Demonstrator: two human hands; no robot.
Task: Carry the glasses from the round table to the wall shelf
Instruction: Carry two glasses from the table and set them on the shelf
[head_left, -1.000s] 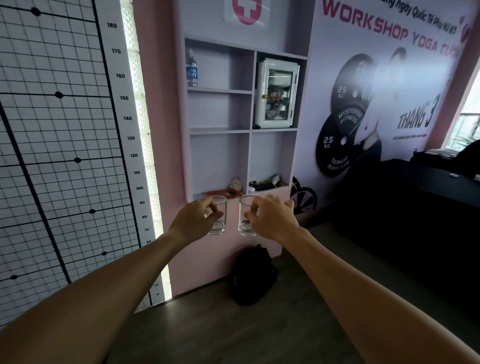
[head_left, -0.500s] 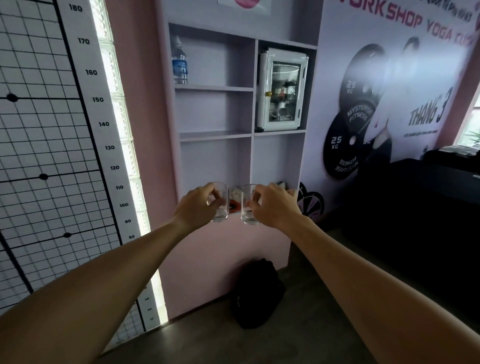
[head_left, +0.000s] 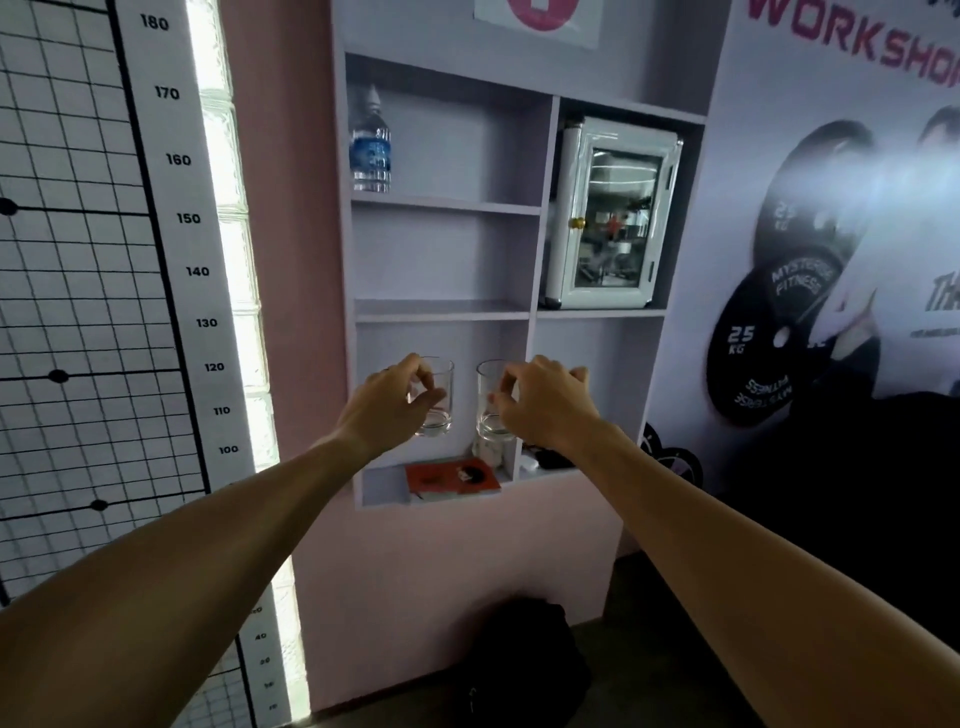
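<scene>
Pink wall (head_left: 291, 218), glass-block strip (head_left: 234, 260), seemingly backlit.

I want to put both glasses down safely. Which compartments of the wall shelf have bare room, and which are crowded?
The middle left compartment looks bare. The top left holds only a water bottle at its left side. The bottom left is crowded: a red book covers most of its floor. The white cabinet fills the upper right.

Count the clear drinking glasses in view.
2. One clear drinking glass is in the left hand, the other in the right hand, both held before the lilac wall shelf. None visible elsewhere.
</scene>
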